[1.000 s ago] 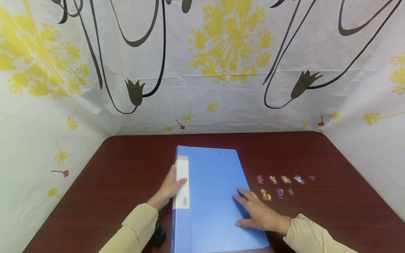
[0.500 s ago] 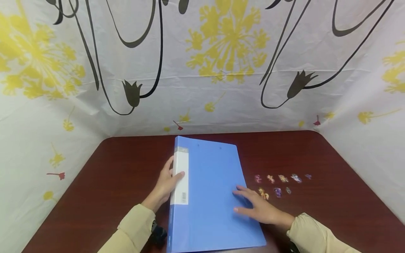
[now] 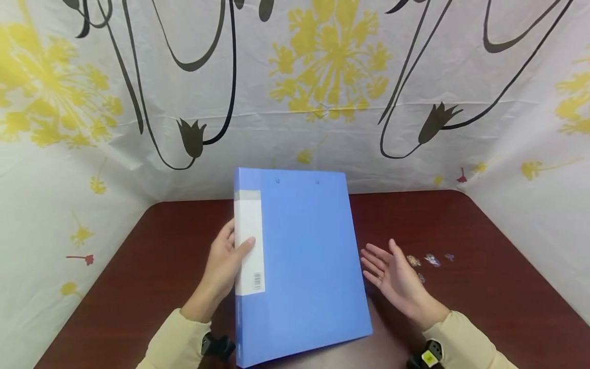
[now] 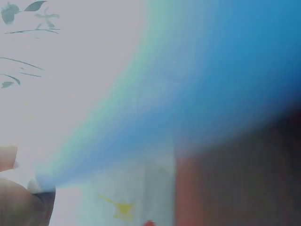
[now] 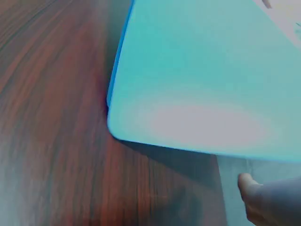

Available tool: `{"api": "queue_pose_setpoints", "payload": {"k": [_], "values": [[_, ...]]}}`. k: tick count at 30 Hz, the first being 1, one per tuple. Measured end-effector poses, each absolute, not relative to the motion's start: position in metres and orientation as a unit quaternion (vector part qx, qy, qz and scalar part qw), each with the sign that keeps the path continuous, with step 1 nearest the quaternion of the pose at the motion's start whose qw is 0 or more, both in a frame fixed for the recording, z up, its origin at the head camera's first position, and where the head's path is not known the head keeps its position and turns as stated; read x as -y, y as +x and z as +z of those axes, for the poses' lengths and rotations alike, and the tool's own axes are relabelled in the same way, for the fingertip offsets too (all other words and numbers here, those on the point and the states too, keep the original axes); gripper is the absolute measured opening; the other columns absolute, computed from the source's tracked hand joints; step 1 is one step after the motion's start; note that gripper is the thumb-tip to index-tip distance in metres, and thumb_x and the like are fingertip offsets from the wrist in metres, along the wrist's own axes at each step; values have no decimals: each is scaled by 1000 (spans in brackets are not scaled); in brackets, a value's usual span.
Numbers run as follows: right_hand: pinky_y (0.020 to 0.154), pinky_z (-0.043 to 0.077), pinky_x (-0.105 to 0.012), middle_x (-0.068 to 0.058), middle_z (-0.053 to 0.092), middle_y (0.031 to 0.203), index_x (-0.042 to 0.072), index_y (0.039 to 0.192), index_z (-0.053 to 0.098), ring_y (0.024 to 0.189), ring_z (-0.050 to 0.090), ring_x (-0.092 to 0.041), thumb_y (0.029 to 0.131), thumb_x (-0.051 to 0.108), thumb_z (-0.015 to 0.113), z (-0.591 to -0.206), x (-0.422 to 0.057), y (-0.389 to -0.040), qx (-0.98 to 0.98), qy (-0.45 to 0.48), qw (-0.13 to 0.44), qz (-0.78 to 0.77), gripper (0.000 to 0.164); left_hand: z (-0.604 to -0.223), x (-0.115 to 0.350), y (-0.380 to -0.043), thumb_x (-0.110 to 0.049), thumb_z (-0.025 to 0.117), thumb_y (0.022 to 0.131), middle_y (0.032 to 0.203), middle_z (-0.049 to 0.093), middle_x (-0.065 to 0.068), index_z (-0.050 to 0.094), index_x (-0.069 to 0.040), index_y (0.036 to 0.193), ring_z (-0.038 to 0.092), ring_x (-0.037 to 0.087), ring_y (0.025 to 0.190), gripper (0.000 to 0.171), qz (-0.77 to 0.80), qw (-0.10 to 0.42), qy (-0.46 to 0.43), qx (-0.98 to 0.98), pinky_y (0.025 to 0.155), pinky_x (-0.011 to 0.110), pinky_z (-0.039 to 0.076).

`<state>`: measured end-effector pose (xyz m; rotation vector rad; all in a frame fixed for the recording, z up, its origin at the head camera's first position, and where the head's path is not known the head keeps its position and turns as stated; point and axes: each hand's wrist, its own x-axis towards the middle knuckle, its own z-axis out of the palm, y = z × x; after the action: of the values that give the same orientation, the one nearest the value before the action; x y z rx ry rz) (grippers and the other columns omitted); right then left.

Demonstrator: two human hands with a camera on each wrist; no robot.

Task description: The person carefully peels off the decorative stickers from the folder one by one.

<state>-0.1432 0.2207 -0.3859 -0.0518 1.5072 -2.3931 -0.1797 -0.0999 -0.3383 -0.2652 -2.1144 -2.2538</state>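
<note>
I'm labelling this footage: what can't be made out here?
Head view:
Inside of the blue rectangular plastic folder: hidden by its cover.
Left hand: partly behind the folder.
White rectangular spine label: print too small.
Small multicoloured pieces: details too small.
Left wrist view:
Folder's surface: blurred.

I see the blue folder [image 3: 309, 256] raised and shifted leftward, its top edge now overlapping the patterned cloth [image 3: 350, 148] beyond the table [image 3: 184, 230]. The left hand [image 3: 221, 266], gripping the spine, has risen and moved left with it. On my head view the right hand [image 3: 401, 284] has come off the cover and turned palm up just beside its right edge, so I lose sight of several small figures [image 3: 432, 260] behind it.
</note>
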Motion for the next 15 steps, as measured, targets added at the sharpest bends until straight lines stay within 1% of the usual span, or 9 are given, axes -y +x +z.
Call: {"api": "queue_pose_setpoints", "payload": {"k": [3, 6, 8, 11, 14, 15], "values": [[105, 2, -41, -14, -14, 146, 5, 139, -14, 133, -5, -25, 89, 60, 19, -388, -227, -145, -456, -14, 194, -868, 82, -326, 105, -171, 7, 48, 87, 123, 48, 13, 29, -8, 134, 57, 21, 93, 53, -734, 42, -132, 665, 73, 33, 50], [105, 0, -42, -11, -20, 144, 9, 138, -20, 132, -11, -24, 86, 63, 21, -391, -231, -148, -413, -23, 229, -881, 85, -316, 111, -164, 7, 49, 86, 122, 46, 13, 29, -8, 133, 54, 21, 97, 53, -727, 70, -186, 657, 74, 33, 49], [105, 0, -43, -10, -22, 144, 12, 137, -22, 132, -13, -23, 84, 65, 22, -391, -234, -151, -388, -32, 245, -888, 87, -311, 114, -159, 6, 49, 86, 122, 46, 12, 28, -8, 132, 52, 21, 99, 52, -718, 79, -223, 654, 74, 33, 48], [104, -1, -46, -8, -25, 143, 16, 137, -23, 131, -17, -23, 81, 68, 27, -390, -239, -156, -349, -36, 257, -901, 91, -308, 120, -155, 7, 48, 86, 119, 49, 11, 28, -9, 130, 54, 21, 99, 50, -711, 73, -286, 638, 74, 34, 48], [104, -3, -47, -4, -29, 141, 21, 135, -25, 129, -21, -23, 79, 69, 29, -386, -246, -161, -318, -41, 253, -913, 92, -308, 126, -152, 9, 47, 86, 115, 53, 8, 30, -9, 128, 55, 21, 99, 48, -696, 71, -359, 618, 74, 36, 48], [104, -1, -49, -6, -23, 144, 23, 139, -18, 130, -20, -23, 79, 68, 31, -385, -250, -163, -302, -43, 250, -919, 89, -309, 128, -152, 10, 47, 86, 115, 55, 8, 32, -8, 127, 56, 21, 99, 47, -688, 77, -385, 610, 73, 36, 49]]}}
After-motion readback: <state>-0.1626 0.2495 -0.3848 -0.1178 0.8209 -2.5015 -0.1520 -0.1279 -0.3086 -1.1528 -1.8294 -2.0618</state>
